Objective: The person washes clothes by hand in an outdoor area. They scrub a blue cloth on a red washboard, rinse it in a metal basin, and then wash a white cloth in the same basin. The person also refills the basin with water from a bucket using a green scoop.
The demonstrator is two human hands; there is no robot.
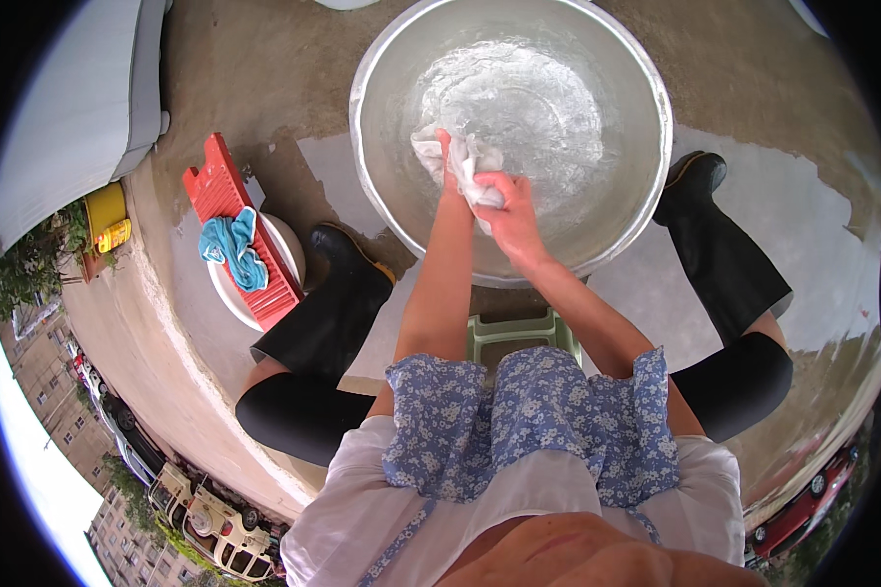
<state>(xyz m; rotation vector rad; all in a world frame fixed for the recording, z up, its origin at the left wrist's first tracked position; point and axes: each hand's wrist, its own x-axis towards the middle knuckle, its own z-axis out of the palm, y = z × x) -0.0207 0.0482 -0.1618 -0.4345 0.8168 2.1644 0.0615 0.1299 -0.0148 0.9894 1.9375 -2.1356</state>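
A wet white cloth (472, 165) is bunched between my two hands, above a large round metal basin (367, 161). Clear water (514, 95) covers the basin's bottom. My left hand (446, 152) is in the cloth with its thumb showing; fabric hides most of its fingers. Just to the right, my right hand (510, 213) grips a bunched part of the same cloth, fingers curled around it. Both wrists are inside the near rim.
Left of the basin, a red washboard (224, 183) leans across a white basin (238, 304), with a blue cloth (235, 249) on it. A green plastic stool (514, 334) stands under the near rim. Black rubber boots (345, 279) flank the basin on wet concrete (763, 191).
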